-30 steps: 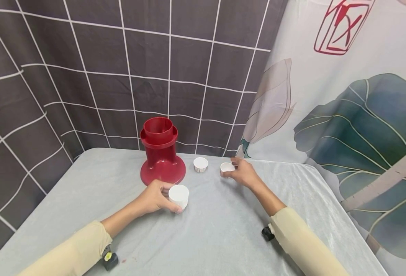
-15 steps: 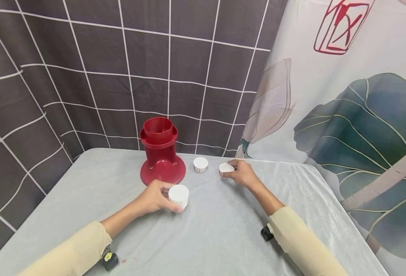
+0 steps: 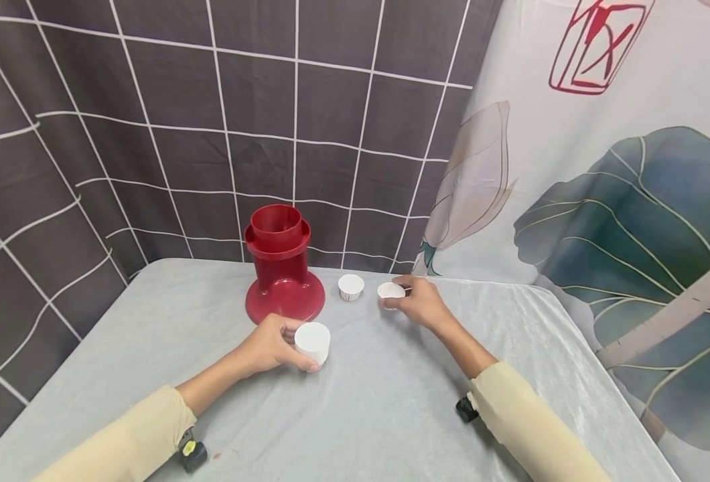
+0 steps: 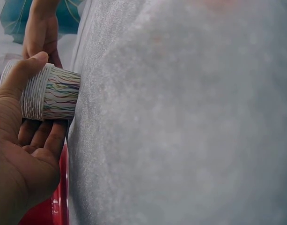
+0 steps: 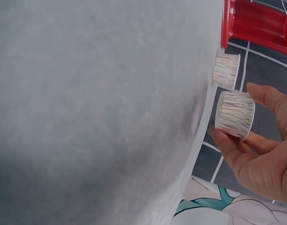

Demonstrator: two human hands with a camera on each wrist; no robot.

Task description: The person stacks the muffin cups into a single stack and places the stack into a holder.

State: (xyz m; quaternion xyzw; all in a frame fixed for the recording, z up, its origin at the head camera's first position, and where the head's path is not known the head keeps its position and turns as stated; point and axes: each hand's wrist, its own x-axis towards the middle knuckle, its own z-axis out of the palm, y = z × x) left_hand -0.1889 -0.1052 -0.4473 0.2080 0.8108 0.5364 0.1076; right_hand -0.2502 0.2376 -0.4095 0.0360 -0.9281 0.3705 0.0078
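Observation:
In the head view my left hand point(image 3: 270, 345) grips a stack of nested paper baking cups point(image 3: 313, 343) in front of the red stand. The left wrist view shows the stack's many rims and the wavy coloured lines on its outer cup point(image 4: 61, 95), thumb on one side and fingers on the other. My right hand point(image 3: 422, 301) pinches a single baking cup point(image 5: 235, 114) between thumb and fingers, mouth up, at the back of the table. Whether that cup touches the cloth I cannot tell. Another baking cup point(image 3: 351, 288) stands upright just left of it.
A red plastic stand point(image 3: 285, 298) with a round base and a double-walled tube top stands at the back, left of the cups. Grey cloth point(image 3: 355, 422) covers the table. A dark gridded curtain point(image 3: 258, 100) hangs behind, with a floral curtain point(image 3: 493, 221) at right.
My right hand has moved slightly left with its baking cup, closer to the standing one. The left hand and its stack have stayed in place.

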